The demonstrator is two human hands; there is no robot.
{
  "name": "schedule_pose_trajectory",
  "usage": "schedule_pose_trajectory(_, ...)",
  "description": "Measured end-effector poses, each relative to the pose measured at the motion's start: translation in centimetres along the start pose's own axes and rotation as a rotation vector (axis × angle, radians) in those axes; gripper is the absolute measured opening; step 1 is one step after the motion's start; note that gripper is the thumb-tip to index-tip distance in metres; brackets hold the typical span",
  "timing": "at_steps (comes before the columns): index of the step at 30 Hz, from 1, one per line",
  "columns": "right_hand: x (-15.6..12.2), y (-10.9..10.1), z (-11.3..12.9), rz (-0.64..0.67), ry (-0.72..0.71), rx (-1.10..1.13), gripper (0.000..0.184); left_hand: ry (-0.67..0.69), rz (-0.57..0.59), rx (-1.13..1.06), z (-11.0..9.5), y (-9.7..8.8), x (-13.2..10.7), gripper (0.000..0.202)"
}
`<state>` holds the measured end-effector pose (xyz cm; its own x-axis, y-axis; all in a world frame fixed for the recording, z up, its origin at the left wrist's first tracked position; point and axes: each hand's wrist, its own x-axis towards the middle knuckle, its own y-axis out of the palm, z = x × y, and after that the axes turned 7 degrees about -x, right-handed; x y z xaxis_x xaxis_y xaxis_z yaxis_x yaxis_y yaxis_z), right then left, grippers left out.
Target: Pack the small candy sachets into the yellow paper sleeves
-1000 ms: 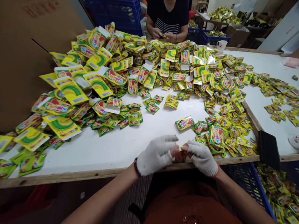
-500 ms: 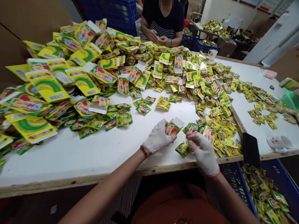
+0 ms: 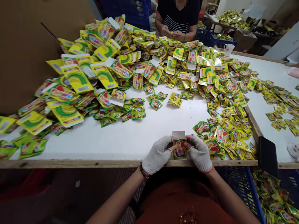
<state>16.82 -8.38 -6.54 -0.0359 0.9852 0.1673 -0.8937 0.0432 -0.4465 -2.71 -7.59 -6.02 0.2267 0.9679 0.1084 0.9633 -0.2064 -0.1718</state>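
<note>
Between my gloved hands, just above the table's front edge, is a small printed carton [image 3: 179, 148] with its pale top flap standing up. My left hand [image 3: 157, 155] grips its left side with thumb and fingers. On the carton's right side, my right hand [image 3: 200, 153] pinches with the thumb across the front. Both white gloves leave the fingertips bare. Right of my right hand lies a heap of small yellow and green sachets [image 3: 233, 133]. A few green sachets [image 3: 155, 104] rest farther in on the white table [image 3: 112, 133].
A large pile of yellow cartons [image 3: 102, 76] covers the table's far left side. A wooden strip [image 3: 253, 121] divides the table, with a black phone [image 3: 268, 155] at its near end. Below right stands a blue crate [image 3: 243, 186] beside more sachets. A co-worker [image 3: 177, 21] sits opposite.
My right hand has come from the loose sachets to the carton and now holds it too. The carton has turned upright and moved nearer to me. The view has shifted left.
</note>
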Motion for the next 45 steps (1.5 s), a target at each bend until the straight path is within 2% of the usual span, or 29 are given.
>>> schedule_pose_trajectory(3, -0.2, -0.5, -0.3, -0.012, -0.110, -0.109, 0.028, -0.008, 0.021, -0.027, -0.3, -0.3, 0.5, 0.017)
schedule_pose_trajectory(6, -0.1, -1.2, 0.1, 0.046, -0.198, -0.178, 0.025, -0.115, 0.009, -0.147, -0.8, -0.2, 1.4, 0.018)
schedule_pose_trajectory(8, 0.3, -1.7, 0.7, 0.099, -0.198, -0.209, 0.020, -0.180, 0.011, -0.280, -1.0, -0.1, 2.0, 0.029)
schedule_pose_trajectory(10, 0.7, -2.0, 1.2, 0.131, -0.141, -0.230, 0.014, -0.210, 0.033, -0.380, -1.1, 0.1, 2.5, 0.048)
schedule_pose_trajectory(11, 1.0, -2.1, 1.5, 0.132, -0.103, -0.231, 0.013, -0.209, 0.052, -0.392, -1.2, 0.2, 2.7, 0.049)
schedule_pose_trajectory(15, 1.8, -2.2, 1.7, 0.090, -0.016, -0.128, 0.012, -0.085, 0.119, -0.192, -1.2, 0.1, 2.7, 0.016)
schedule_pose_trajectory(18, 2.0, -2.3, 1.7, 0.131, -0.119, -0.181, 0.018, 0.016, 0.109, -0.078, -1.6, -0.4, 2.6, 0.015)
schedule_pose_trajectory(21, 2.2, -2.7, 2.1, 0.194, -0.200, -0.252, 0.018, -0.048, 0.150, -0.075, -2.4, -0.9, 2.8, 0.021)
schedule_pose_trajectory(24, 2.5, -3.0, 2.9, 0.239, -0.132, -0.258, 0.017, -0.173, 0.201, -0.122, -3.1, -1.4, 3.4, 0.021)
schedule_pose_trajectory(26, 2.7, -3.2, 3.3, 0.247, -0.084, -0.235, 0.016, -0.198, 0.232, -0.135, -3.3, -1.6, 3.6, 0.021)
schedule_pose_trajectory(28, 2.8, -3.4, 3.6, 0.241, -0.086, -0.213, 0.014, -0.141, 0.244, -0.097, -3.1, -1.6, 3.5, 0.018)
schedule_pose_trajectory(31, 2.6, -4.1, 3.3, 0.290, -0.210, -0.200, 0.015, 0.104, 0.252, 0.013, -2.5, -1.8, 2.4, 0.017)
schedule_pose_trajectory(34, 1.8, -4.7, 2.7, 0.417, -0.374, -0.190, 0.026, 0.355, 0.329, 0.186, -1.9, -2.1, 1.0, 0.024)
schedule_pose_trajectory(37, 0.8, -4.4, 2.3, 0.413, -0.458, -0.242, 0.039, 0.448, 0.363, 0.268, -1.4, -1.8, 0.1, 0.030)
schedule_pose_trajectory(39, 0.4, -3.9, 2.4, 0.365, -0.468, -0.313, 0.040, 0.362, 0.322, 0.179, -1.1, -1.2, 0.1, 0.022)
schedule_pose_trajectory(41, 0.3, -3.8, 2.5, 0.293, -0.466, -0.377, 0.034, 0.132, 0.221, -0.003, -1.0, -0.4, 0.5, 0.012)
schedule_pose_trajectory(42, 0.3, -4.2, 2.5, 0.225, -0.454, -0.399, 0.031, -0.005, 0.160, -0.119, -1.1, 0.0, 0.9, 0.015)
schedule_pose_trajectory(44, 0.5, -6.1, 2.2, 0.010, -0.361, -0.446, 0.028, -0.235, 0.061, -0.357, -1.5, 0.8, 1.8, 0.037)
schedule_pose_trajectory(45, 0.5, -7.5, 1.9, -0.127, -0.271, -0.484, 0.027, -0.310, 0.048, -0.464, -1.8, 1.3, 2.3, 0.050)
